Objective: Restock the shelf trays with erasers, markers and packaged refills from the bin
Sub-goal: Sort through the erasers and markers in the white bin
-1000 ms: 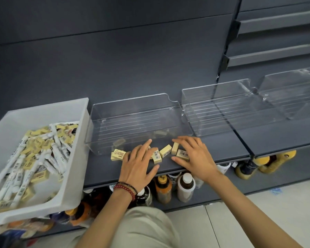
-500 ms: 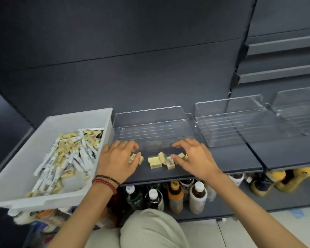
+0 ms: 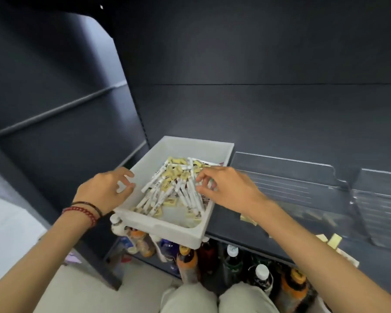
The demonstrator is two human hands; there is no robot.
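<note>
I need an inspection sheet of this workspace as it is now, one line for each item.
Surface: dark shelf carrying white bin and clear tray.
Job's things: markers and erasers in the bin; loose erasers on the shelf before the tray.
Clutter: nothing seen.
Grippers: left hand at the bin's left rim, holding nothing; right hand over the markers, grip unclear.
Cables: nothing seen.
Surroundings: bottles on the lower shelf; dark back panel.

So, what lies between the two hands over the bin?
In the head view, the left wall of the bin, then white markers and yellow erasers heaped inside it, lie between the left hand and the right hand.
</note>
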